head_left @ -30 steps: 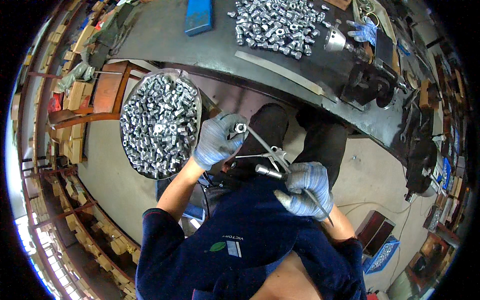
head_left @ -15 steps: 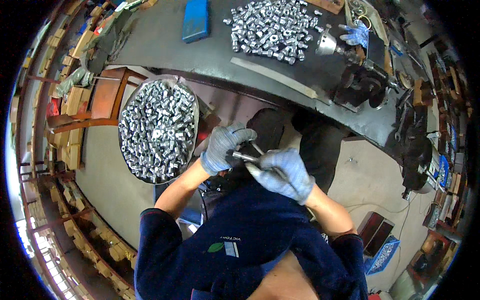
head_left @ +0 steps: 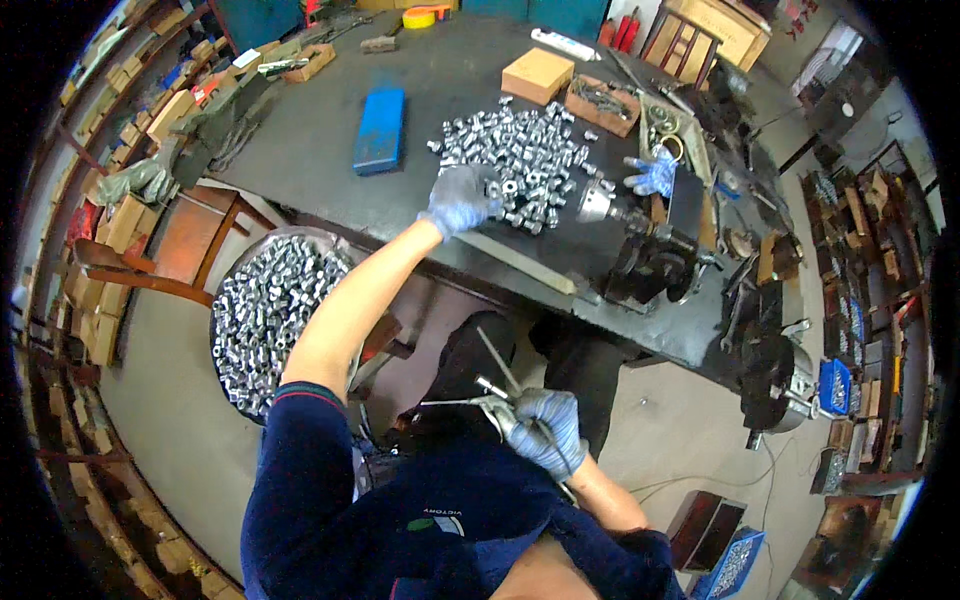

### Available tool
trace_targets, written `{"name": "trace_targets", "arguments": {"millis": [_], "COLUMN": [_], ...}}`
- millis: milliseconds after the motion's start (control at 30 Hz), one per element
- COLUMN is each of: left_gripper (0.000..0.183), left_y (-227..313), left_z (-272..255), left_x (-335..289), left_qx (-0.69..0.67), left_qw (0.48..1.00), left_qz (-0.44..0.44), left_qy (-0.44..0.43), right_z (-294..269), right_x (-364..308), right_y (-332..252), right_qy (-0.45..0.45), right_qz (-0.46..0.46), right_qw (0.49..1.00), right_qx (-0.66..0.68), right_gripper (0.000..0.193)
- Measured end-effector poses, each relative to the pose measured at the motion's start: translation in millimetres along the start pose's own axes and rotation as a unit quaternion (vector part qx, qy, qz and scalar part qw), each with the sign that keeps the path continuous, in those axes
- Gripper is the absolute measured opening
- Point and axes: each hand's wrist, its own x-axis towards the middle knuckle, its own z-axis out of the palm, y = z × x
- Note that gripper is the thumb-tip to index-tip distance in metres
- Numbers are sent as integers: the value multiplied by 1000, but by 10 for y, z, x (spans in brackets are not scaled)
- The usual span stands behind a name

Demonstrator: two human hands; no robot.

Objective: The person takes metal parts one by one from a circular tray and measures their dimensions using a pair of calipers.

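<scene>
My left hand (head_left: pixel 463 195), in a grey and blue knit glove, reaches over the bench to the near left side of a pile of small silver metal fittings (head_left: pixel 535 150). Its fingers curl down among the fittings; what they hold, if anything, is hidden. Low in front of my body, my right hand (head_left: pixel 545 432), gloved alike, is closed around a long thin metal rod (head_left: pixel 497 357) that looks like a file. A short cylinder with a shiny end (head_left: pixel 489 386) juts from the same grip. Another thin rod (head_left: pixel 450 402) points left beside it.
A round container heaped with fittings (head_left: pixel 275 320) stands left, beside a wooden chair (head_left: pixel 190 240). On the bench (head_left: pixel 300 140) lie a blue box (head_left: pixel 380 130), a flat metal bar (head_left: pixel 515 262), a cardboard box (head_left: pixel 537 75) and a chucked machine (head_left: pixel 650 245). A second chuck (head_left: pixel 790 390) stands right.
My left hand has left my right hand and moved up and forward to the pile. My right hand has shifted slightly down, still gripping the tools. The view now takes in more of the bench.
</scene>
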Motion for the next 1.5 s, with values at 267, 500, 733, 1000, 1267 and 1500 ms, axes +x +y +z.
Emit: {"name": "trace_targets", "arguments": {"millis": [267,500,733,1000,1267,1500], "left_gripper": [38,30,33,33,35,29], "left_y": [-112,-1042,-1672,-1770,-1942,-1991], "left_z": [-684,-1407,-1143,-946,-872,-1009], "left_x": [258,-1212,-1719,-1381,-1514,-1657], "left_qx": [-254,183,236,295,275,149], "left_qw": [967,957,937,905,936,962], "left_qz": [28,-75,-191,-204,-170,-226], "left_qy": [15,-213,-170,-231,-139,-43], "right_z": [15,163,231,169,166,185], "right_x": [-63,-75,-80,-159,-187,-174], "right_y": [49,94,157,161,203,197], "right_qy": [39,-7,-35,-8,-2,9], "right_qz": [-16,1,-10,31,29,54], "right_qw": [999,997,999,997,997,993], "right_qx": [29,78,26,76,71,103], "right_gripper": [31,29,32,31,32,33]}}
